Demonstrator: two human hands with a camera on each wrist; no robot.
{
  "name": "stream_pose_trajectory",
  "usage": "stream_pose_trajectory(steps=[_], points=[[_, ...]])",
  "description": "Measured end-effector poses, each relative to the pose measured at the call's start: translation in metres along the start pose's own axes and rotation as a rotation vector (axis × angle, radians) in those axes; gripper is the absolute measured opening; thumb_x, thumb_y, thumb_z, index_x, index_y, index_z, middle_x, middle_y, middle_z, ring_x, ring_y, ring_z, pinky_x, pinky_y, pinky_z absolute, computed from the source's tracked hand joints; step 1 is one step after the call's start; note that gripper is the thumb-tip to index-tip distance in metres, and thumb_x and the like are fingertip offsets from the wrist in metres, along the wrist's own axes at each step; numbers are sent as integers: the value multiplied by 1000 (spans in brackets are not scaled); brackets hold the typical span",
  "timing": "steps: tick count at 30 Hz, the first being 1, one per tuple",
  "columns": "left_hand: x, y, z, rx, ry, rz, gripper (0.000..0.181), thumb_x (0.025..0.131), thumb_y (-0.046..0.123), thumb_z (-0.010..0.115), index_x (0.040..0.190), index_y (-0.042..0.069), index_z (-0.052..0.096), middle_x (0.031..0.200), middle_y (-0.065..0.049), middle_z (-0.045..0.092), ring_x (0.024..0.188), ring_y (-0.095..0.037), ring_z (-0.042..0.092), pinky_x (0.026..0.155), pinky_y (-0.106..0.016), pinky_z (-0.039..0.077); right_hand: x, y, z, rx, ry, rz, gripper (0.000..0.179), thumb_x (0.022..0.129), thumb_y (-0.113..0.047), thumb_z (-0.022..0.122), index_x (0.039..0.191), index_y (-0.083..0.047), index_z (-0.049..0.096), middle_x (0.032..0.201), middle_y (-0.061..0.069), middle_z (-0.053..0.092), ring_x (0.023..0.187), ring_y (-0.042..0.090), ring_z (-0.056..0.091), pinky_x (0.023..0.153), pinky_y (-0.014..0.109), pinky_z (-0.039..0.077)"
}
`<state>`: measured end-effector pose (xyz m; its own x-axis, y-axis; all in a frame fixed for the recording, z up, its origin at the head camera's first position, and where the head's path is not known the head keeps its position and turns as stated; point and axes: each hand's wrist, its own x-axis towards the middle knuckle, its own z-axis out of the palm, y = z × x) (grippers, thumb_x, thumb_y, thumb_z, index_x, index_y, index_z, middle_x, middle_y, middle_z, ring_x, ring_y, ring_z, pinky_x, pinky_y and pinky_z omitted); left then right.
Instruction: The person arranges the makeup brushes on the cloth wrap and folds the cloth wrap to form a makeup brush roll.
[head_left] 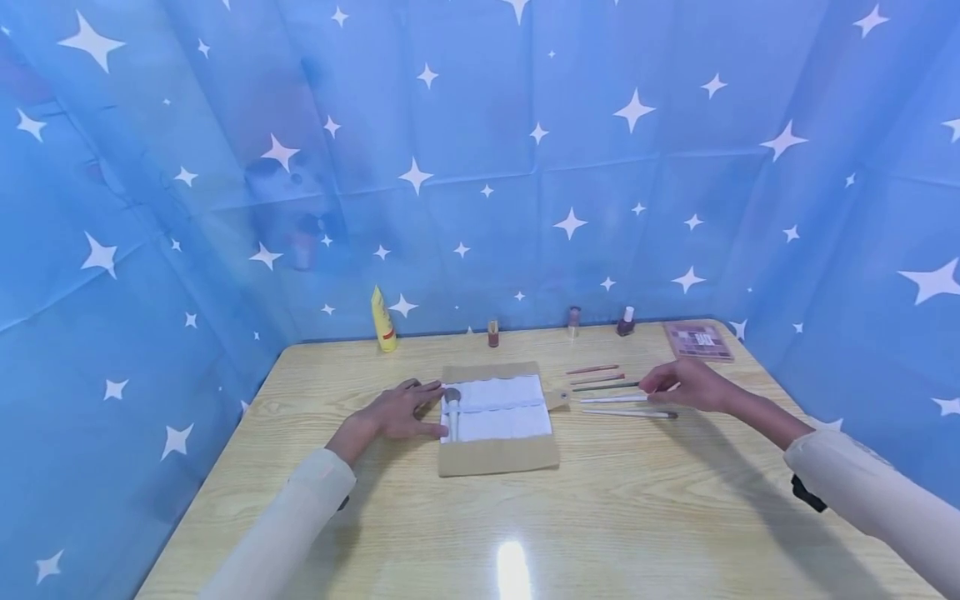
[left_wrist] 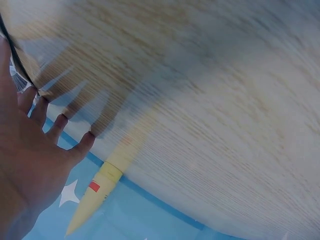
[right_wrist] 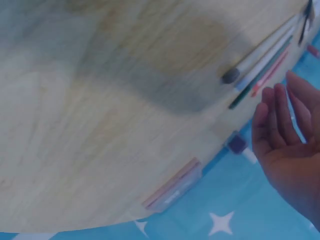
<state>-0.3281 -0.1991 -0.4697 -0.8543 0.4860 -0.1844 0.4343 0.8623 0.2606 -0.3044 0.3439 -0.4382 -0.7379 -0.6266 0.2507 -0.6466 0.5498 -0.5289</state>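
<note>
A tan brush roll (head_left: 498, 460) lies unfolded on the table, its white pocketed lining facing up. One thick makeup brush (head_left: 453, 408) with a fluffy head sits at the lining's left end. My left hand (head_left: 405, 410) rests at the roll's left edge, fingers spread. Right of the roll, several slim makeup brushes lie side by side, among them a dark green one (head_left: 604, 387) and a white one with a dark tip (head_left: 628, 413). Over their right ends hovers my right hand (right_wrist: 287, 132), fingers loosely bent, with nothing visible between them in the right wrist view.
Along the table's back edge stand a yellow tube (head_left: 383, 321), a small dark red bottle (head_left: 492, 335), a pinkish bottle (head_left: 573, 322) and a white-capped nail polish (head_left: 626, 322). A flat palette (head_left: 699, 342) lies at the back right corner. Blue star-patterned curtains (head_left: 480, 133) enclose the table.
</note>
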Motion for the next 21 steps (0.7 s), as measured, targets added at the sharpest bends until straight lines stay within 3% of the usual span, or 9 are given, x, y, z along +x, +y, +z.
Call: stream_pose_trajectory(steps=[8,13,21], points=[[-1,-1,1,-26,2,-10,95,87,78,63,163,29,36,171,3,28,156,-36,24,121,-65,26,-16,12,6,4,-20,20,13,91,2,76,104,7,75,94,17,77,84,25,76,72,33,64],[0,-2,2,-22,3,-11,94,87,78,63,163,29,37,171,4,28,156,-36,24,121,-66,25,-23,18,13,-5,4,-40,14,87,5,79,101,6,76,93,17,77,81,24,76,70,38,64],[0,0,0,-13,-2,-18,95,86,79,62,163,31,34,171,4,27,157,-35,22,121,-66,24,-33,23,19,-59,30,49,9,87,-5,82,96,-4,79,89,6,77,76,9,70,64,21,56]])
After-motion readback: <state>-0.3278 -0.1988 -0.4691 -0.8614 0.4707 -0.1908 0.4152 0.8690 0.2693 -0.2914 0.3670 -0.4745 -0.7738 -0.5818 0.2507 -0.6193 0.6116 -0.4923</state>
